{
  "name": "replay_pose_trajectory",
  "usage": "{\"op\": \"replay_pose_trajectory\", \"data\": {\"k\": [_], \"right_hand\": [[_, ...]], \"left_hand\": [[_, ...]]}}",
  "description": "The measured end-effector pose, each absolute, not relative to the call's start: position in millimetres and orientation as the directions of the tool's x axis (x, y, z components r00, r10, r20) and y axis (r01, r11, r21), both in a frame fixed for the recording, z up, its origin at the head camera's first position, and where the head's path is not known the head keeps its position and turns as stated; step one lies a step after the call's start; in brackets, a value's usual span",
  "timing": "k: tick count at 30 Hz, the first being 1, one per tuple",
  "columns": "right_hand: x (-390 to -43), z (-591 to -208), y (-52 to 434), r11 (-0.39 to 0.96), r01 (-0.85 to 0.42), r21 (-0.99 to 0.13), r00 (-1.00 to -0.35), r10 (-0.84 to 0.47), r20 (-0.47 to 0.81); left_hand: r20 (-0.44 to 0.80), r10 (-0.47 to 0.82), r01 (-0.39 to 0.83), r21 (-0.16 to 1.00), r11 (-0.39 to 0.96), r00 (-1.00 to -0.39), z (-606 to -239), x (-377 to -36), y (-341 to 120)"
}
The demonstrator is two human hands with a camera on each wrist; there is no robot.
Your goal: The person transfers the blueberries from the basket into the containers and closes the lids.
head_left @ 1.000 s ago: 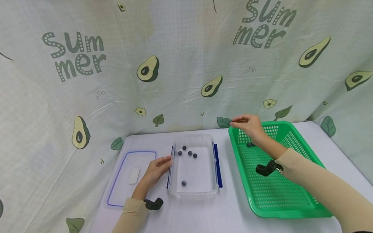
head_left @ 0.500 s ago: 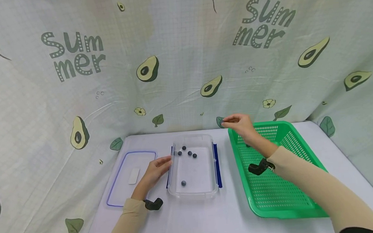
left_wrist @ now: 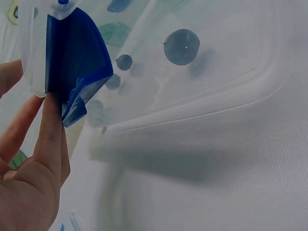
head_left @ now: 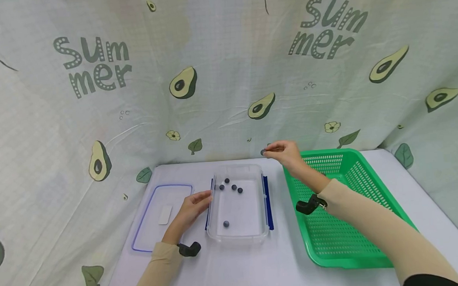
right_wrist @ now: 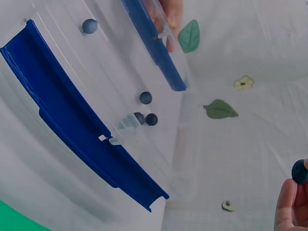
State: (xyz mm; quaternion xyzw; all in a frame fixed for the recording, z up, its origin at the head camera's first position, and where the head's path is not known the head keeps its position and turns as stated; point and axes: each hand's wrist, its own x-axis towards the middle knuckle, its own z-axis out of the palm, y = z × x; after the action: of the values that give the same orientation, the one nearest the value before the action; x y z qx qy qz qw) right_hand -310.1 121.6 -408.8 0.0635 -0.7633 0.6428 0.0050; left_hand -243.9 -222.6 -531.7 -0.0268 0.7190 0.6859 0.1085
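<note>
My right hand [head_left: 286, 153] pinches a blueberry [head_left: 263, 152] between thumb and fingertips, raised beyond the back right of the clear plastic container [head_left: 254, 237]. In the right wrist view the same dark berry [right_wrist: 300, 172] shows at the fingertips near the right edge. Several blueberries [head_left: 234, 187] lie in the container, most toward the back and one [head_left: 226, 224] near the front. My left hand [head_left: 191, 208] rests with nearly straight fingers against the container's left side. Up close, its fingers touch the wall beside the blue latch flap [left_wrist: 77, 57], which hangs outward.
A green plastic basket [head_left: 311, 260] stands on the right, partly covered by the right forearm. Flat on the left lies a clear lid [head_left: 144, 235] with a blue seal and a white label [head_left: 165, 214]. A patterned cloth [head_left: 217, 73] hangs behind the white table [head_left: 237, 273].
My right hand has moved left from over the basket's back corner toward the container, and the blueberry in its fingertips now shows plainly. The left hand stays at the container's side.
</note>
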Motion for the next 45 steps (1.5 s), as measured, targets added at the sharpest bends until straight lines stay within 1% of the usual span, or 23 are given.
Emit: {"op": "replay_pose_trajectory", "data": {"k": [5,24,36,45], "right_hand": [[-312,-411,113,0.182,-0.115,-0.977,-0.990,-0.101,0.097],[-316,-433,82,0.146,-0.092,-0.985,-0.991,-0.107,0.077],[-320,-454,62,0.199,-0.063,-0.978,-0.994,-0.098,0.044],[-320,-461,51,0.241,-0.070,-0.968,-0.995,-0.086,0.051]], "left_hand": [[-0.187,0.123,-0.180,0.981,0.067,-0.975,-532,-244,-223],[-0.183,0.127,-0.179,0.983,0.045,-0.975,-532,-244,-224],[-0.170,0.141,-0.164,0.985,0.055,-0.975,-536,-247,-226],[-0.162,0.141,-0.154,0.986,0.064,-0.977,-538,-247,-226]]}}
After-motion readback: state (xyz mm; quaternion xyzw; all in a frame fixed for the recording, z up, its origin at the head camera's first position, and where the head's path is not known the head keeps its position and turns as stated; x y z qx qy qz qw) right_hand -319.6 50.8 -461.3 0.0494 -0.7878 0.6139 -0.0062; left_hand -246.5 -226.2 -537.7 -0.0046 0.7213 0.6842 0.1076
